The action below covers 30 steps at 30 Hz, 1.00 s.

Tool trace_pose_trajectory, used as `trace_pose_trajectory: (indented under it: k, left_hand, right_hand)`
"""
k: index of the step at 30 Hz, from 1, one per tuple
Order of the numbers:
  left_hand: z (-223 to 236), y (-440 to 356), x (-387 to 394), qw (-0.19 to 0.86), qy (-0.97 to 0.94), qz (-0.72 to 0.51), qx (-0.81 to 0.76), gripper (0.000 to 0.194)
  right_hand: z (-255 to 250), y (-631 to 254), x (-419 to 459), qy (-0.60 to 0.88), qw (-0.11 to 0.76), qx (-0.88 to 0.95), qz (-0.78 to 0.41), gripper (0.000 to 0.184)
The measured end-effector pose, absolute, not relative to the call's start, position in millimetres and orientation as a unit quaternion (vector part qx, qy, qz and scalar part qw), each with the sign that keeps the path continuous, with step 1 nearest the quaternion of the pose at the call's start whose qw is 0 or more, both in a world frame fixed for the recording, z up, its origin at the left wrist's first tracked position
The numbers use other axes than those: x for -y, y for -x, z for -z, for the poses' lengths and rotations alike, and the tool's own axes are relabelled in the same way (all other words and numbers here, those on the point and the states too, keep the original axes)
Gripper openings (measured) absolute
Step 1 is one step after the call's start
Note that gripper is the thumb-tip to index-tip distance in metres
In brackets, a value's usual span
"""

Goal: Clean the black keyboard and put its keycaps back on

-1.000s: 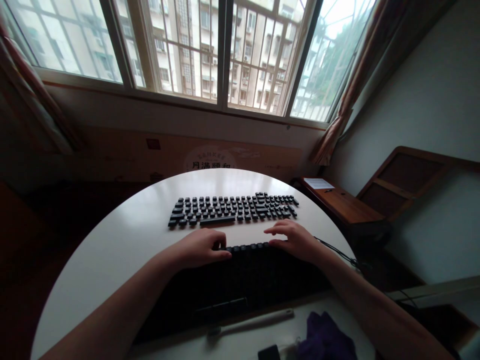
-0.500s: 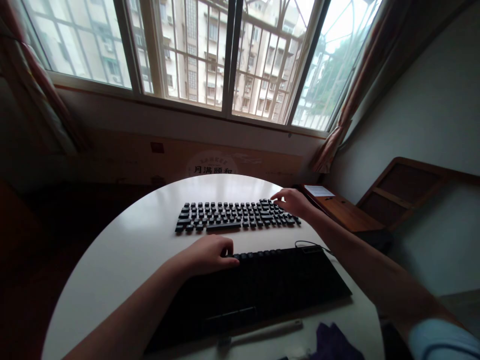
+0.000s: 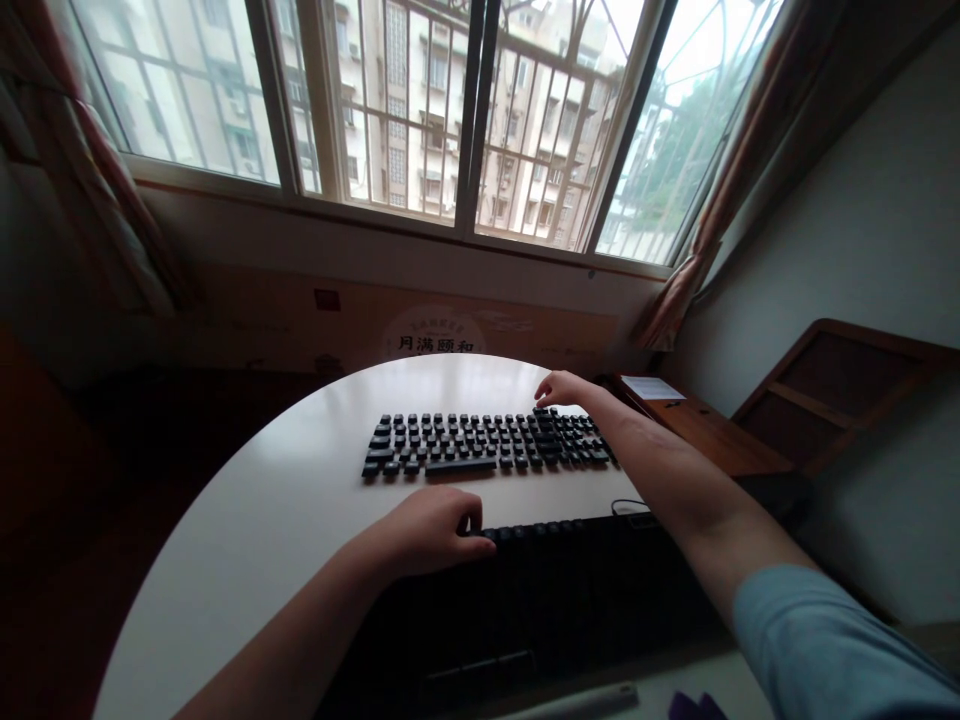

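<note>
Loose black keycaps (image 3: 461, 440) lie in rows on the white round table (image 3: 247, 520), laid out like a keyboard. Nearer to me is a dark keyboard (image 3: 555, 600), tilted slightly, with a row of keycaps (image 3: 536, 530) along its far edge. My left hand (image 3: 439, 528) is closed over the far left edge of this keyboard, thumb on top and fingers curled beyond it. At the back right of the loose keycaps, my right hand (image 3: 564, 388) points down with fingertips pinched on a keycap (image 3: 541, 409), mostly hidden by the fingers.
A thin cable (image 3: 628, 505) loops at the keyboard's far right. A pale-handled brush (image 3: 600, 698) and purple cloth (image 3: 694, 706) lie near the front edge. A wooden cabinet (image 3: 705, 430) with a paper (image 3: 652, 388) stands right, below the barred window (image 3: 465, 120).
My right hand has moved left along the back of the loose keycaps, its fingers now lower and drawn together. The view has shifted a little; my left hand stays on the keyboard.
</note>
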<state>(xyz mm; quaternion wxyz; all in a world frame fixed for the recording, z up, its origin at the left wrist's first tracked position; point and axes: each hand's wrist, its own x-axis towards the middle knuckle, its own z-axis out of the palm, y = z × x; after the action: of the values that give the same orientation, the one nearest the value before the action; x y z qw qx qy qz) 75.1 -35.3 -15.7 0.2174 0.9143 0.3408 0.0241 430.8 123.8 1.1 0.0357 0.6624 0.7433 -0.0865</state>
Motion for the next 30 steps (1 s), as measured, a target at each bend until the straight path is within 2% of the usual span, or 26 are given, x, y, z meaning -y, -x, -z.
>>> trace_pose_trajectory:
  k: [20,25,30]
  left_hand:
    - [16,-76,35,0.226,-0.911,-0.021,-0.344,0.033]
    - [17,-76,32,0.223,-0.913,-0.021,-0.341,0.034]
    - [17,-77,32,0.220,-0.915,-0.016,-0.338,0.034]
  right_hand:
    - [16,-432,-139,-0.631,0.024,-0.769,0.098,0.030]
    - [6,-417,-130,-0.616,-0.033,-0.785,0.060,0.027]
    - [-33,-404,-86,-0.584,-0.155,-0.797,-0.004,0.016]
